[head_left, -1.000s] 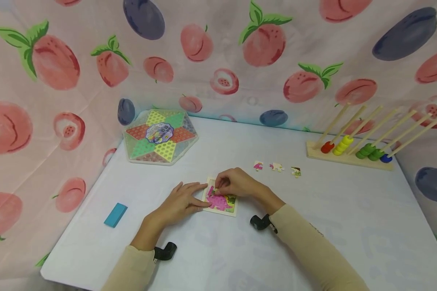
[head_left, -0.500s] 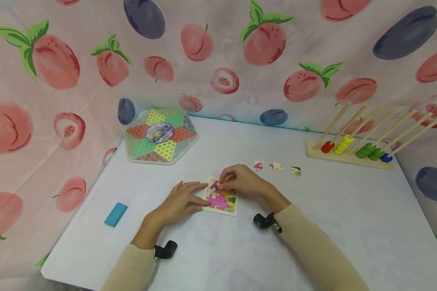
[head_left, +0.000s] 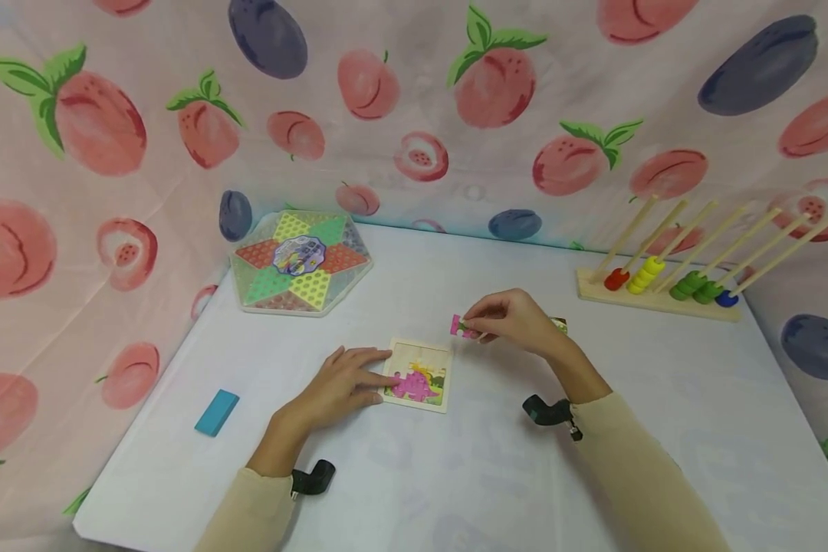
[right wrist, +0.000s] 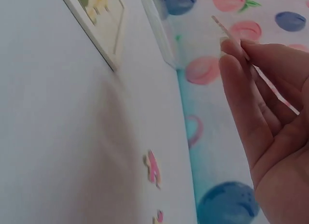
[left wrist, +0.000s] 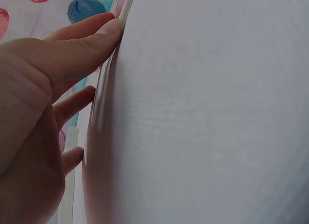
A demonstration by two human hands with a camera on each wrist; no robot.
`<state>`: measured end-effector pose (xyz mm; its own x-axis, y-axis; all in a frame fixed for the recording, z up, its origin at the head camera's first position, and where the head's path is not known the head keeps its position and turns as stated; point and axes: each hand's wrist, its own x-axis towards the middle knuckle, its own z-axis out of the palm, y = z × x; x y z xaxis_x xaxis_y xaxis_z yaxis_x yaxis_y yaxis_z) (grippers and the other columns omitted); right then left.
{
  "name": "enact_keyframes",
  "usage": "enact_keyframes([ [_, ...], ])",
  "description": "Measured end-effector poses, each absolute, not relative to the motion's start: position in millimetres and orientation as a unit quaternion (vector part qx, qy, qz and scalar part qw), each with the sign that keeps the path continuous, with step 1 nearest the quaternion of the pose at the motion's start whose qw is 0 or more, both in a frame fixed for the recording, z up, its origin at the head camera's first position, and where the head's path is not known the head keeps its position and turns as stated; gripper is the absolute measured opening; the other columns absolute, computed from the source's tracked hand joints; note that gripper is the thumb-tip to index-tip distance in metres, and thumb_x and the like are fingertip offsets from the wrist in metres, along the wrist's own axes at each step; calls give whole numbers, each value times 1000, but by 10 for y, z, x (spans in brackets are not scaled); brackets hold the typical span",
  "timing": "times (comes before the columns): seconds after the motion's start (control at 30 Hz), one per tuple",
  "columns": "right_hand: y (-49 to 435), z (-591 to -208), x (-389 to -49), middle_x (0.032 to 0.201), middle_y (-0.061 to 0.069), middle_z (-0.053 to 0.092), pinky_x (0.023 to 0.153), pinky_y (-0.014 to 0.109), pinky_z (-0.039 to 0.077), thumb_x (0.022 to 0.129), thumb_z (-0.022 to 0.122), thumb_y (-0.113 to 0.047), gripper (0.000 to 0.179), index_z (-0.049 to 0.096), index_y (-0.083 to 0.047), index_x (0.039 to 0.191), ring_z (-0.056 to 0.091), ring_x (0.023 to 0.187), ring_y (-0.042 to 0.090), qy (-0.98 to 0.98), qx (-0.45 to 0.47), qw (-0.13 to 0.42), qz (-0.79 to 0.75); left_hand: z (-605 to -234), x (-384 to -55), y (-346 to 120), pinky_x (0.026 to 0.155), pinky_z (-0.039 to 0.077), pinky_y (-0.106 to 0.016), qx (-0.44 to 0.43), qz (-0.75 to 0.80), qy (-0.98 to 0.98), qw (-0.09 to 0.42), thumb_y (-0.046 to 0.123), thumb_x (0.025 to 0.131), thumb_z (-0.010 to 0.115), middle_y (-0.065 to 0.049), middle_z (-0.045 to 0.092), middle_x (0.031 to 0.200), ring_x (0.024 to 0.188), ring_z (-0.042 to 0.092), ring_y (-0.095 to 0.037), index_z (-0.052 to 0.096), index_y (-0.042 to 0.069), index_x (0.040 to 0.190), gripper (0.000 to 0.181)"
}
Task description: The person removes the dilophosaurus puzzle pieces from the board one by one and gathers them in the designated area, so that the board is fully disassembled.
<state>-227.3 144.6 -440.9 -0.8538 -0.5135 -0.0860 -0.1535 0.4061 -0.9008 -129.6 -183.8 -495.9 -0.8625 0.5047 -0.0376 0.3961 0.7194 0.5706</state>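
A small wooden jigsaw tray (head_left: 419,351) lies mid-table, its lower part filled with a pink dinosaur picture and its upper part bare wood. My left hand (head_left: 338,386) rests at the tray's left side, fingers extended, with fingertips on the frame and on the pink picture. In the left wrist view the thumb (left wrist: 104,38) lies along the tray's edge. Up and to the right of the tray, my right hand (head_left: 517,322) pinches a pink-and-green jigsaw piece (head_left: 458,326) between thumb and fingers. The right wrist view shows this piece edge-on, raised above the table.
Loose jigsaw pieces (right wrist: 152,168) lie on the table beyond my right hand, partly hidden in the head view; one dark-green piece (head_left: 560,324) shows beside it. A hexagonal Chinese checkers box (head_left: 297,264), a blue block (head_left: 217,412) and a wooden bead counter (head_left: 655,299) stand around.
My right hand has lifted the pink-and-green piece from the tray's upper left and carried it right, exposing bare wood. My left hand has stayed on the tray.
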Motion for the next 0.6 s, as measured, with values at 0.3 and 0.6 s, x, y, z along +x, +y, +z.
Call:
enact_keyframes([
  [0.3, 1719, -4498, -2212, 109, 20, 73, 72, 34, 64, 93, 75, -18, 26, 73, -1, 113, 74, 82, 31, 845, -139, 173, -486, -4950, -1283, -1835, 124, 13, -71, 244, 281, 924, 91, 23, 89, 77, -4, 52, 156, 151, 38, -32, 74, 29, 124, 36],
  [0.6, 1680, -4781, -2193, 101, 18, 73, 67, 29, 63, 88, 78, -11, 28, 68, 2, 111, 71, 74, 17, 854, -96, 189, -475, -4939, -1289, -1817, 124, 11, -71, 245, 287, 921, 95, 23, 90, 76, -5, 50, 157, 152, 37, -33, 73, 26, 124, 34],
])
